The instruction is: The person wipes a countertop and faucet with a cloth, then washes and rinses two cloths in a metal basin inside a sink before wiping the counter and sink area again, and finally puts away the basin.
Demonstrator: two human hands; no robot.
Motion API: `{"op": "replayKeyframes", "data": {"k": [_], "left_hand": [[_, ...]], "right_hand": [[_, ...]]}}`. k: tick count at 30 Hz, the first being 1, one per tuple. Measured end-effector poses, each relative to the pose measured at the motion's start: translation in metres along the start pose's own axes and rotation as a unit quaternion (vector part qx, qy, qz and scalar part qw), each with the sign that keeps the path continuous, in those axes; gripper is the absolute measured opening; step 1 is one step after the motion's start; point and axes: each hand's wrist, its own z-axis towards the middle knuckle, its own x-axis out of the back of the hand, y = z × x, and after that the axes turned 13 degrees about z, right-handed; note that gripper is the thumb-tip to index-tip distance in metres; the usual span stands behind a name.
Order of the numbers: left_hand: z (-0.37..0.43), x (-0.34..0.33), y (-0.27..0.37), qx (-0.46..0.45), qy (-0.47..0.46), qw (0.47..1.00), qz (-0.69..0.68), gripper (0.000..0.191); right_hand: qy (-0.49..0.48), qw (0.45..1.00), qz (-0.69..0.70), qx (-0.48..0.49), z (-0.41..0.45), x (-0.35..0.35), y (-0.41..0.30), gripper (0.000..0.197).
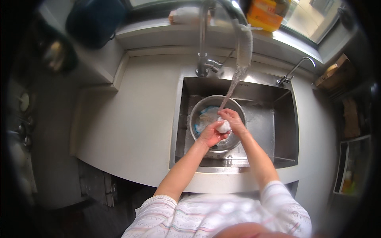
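Observation:
Over a round metal basin in the sink, my two hands are close together around a small white wad. It looks like wet, bunched cloth, though its exact kind is hard to tell. My left hand grips it from the left, thumb on top. My right hand presses on it from the upper right, its fingers curled near the water stream. Inside the basin lies pale, blue-edged material, possibly cloth, in water. My hands hide part of it.
A tall chrome faucet with a mesh-covered outlet pours into the basin. The stainless sink is set in a pale countertop. A smaller tap stands at right. An orange-yellow container sits on the windowsill.

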Motion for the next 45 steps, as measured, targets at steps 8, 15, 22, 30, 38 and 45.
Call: {"op": "replayKeyframes", "data": {"k": [8, 15, 22, 30, 38, 45], "left_hand": [[0.039, 0.006, -0.021, -0.065, 0.149, 0.600, 0.783, 0.024], [0.041, 0.027, -0.025, -0.006, 0.202, 0.689, 0.696, 0.031], [0.040, 0.009, -0.028, -0.013, 0.094, 0.993, -0.068, 0.019], [0.013, 0.064, 0.014, -0.034, 0.135, 0.989, 0.049, 0.025], [0.076, -0.075, -0.094, -0.019, 0.289, 0.936, 0.202, 0.030], [0.056, -0.016, -0.064, -0.192, 0.312, 0.891, 0.268, 0.023]], "right_hand": [[0.078, 0.865, -0.487, 0.097, 0.004, 0.020, 0.019, 0.023], [0.130, 0.911, -0.381, 0.091, -0.027, 0.000, 0.003, 0.021], [0.004, 0.740, -0.630, 0.238, -0.075, -0.018, 0.010, 0.033], [0.026, 0.877, -0.453, 0.157, -0.094, -0.010, 0.051, 0.023], [0.110, 0.918, -0.346, 0.158, -0.163, 0.112, -0.018, 0.016], [0.112, 0.842, -0.487, 0.201, -0.111, 0.008, 0.016, 0.010]]}}
